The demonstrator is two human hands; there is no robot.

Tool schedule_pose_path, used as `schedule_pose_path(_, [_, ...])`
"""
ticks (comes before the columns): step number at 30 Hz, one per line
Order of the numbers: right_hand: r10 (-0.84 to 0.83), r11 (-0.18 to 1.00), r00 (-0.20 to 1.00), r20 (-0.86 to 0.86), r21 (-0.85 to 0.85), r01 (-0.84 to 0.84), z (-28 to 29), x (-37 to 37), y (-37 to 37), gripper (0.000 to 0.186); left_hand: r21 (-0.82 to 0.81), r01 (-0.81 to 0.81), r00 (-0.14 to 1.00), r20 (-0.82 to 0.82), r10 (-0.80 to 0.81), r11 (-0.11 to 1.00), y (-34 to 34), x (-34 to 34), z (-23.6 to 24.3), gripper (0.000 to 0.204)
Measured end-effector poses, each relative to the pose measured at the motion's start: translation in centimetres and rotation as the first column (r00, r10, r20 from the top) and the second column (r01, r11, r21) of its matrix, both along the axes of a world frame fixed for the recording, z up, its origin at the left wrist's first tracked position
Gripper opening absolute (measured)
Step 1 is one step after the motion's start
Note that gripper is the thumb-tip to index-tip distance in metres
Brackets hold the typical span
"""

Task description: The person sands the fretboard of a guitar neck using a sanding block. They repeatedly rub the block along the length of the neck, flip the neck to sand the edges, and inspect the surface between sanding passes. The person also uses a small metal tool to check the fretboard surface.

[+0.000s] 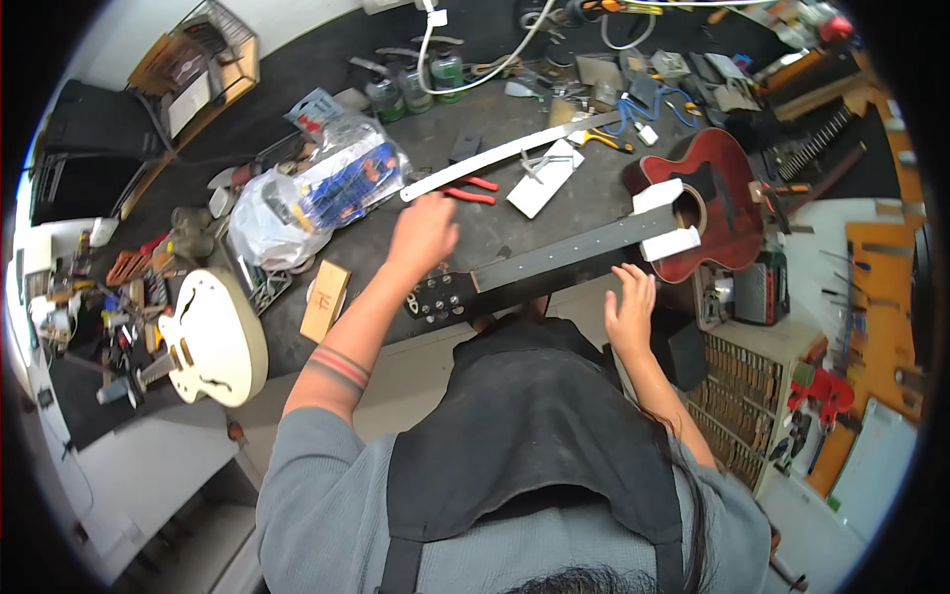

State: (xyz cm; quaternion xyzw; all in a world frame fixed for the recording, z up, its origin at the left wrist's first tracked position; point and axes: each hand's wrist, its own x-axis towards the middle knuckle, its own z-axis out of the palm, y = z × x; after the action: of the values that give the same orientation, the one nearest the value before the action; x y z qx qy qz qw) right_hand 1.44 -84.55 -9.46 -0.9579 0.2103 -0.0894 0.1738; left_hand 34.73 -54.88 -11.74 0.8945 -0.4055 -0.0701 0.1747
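One red guitar (730,223) lies face up along the near side of the bench (505,233); its neck (569,255) points from between 2 and 3 o'clock, at the body (740,238), to between 8 and 9, at the black headstock (435,297); the right hand (631,309) is nearer the body, which lies at 1 o'clock from it; that hand looks empty, its fingers loosely spread, the tips just beside the white card (675,244) that lies against the neck; whether they touch it, I cannot tell; the left hand (426,238) is nearer the headstock, which sits at 6 o'clock from it; its fingers are curled and seen from the back, so I cannot tell whether they hold anything; the left end of a long pale ruler (495,155) lies at 11 o'clock, just beyond the knuckles, its length running much the same way as the neck; red-handled pliers (473,197) lie between 1 and 2 o'clock from that hand, near the ruler; a wooden block (325,302) sits at 8 o'clock from it, apart from the headstock.
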Motion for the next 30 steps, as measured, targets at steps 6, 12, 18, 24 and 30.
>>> schedule_pose_path(6, [-0.029, 0.991, 0.993, 0.114, 0.134, 0.013, -0.4, -1.9, -1.8, 0.045, -0.135, 0.019, 0.987, -0.154, -0.04, 0.991, -3.5, -0.5, 0.4, 0.02])
schedule_pose_path(12, [0.117, 0.972, 0.989, 0.095, 0.193, -0.134, -1.8, -0.5, -5.1, 0.037, -0.251, -0.543, 0.838, -0.097, 0.537, 0.801, 13.0, -1.5, -0.6, 0.02])
schedule_pose_path(18, [0.084, 0.984, 0.983, 0.164, 0.143, -0.108, 0.0, 2.1, -5.9, 0.03, 0.497, -0.605, 0.712, -0.011, 0.702, 0.622, 28.2, -5.1, -2.9, 0.088])
schedule_pose_path(24, [-0.016, 0.994, 0.988, 0.156, 0.109, -0.001, 0.8, 2.8, -0.3, 0.031, 0.395, -0.525, 0.813, -0.029, 0.581, 0.754, 29.4, -4.4, -6.2, 0.087])
schedule_pose_path(30, [-0.026, 0.981, 0.988, 0.15, 0.192, -0.003, 0.4, 3.8, 10.5, 0.035, 0.188, -0.377, 0.908, -0.117, 0.402, 0.907, 31.6, -2.4, -5.7, 0.066])
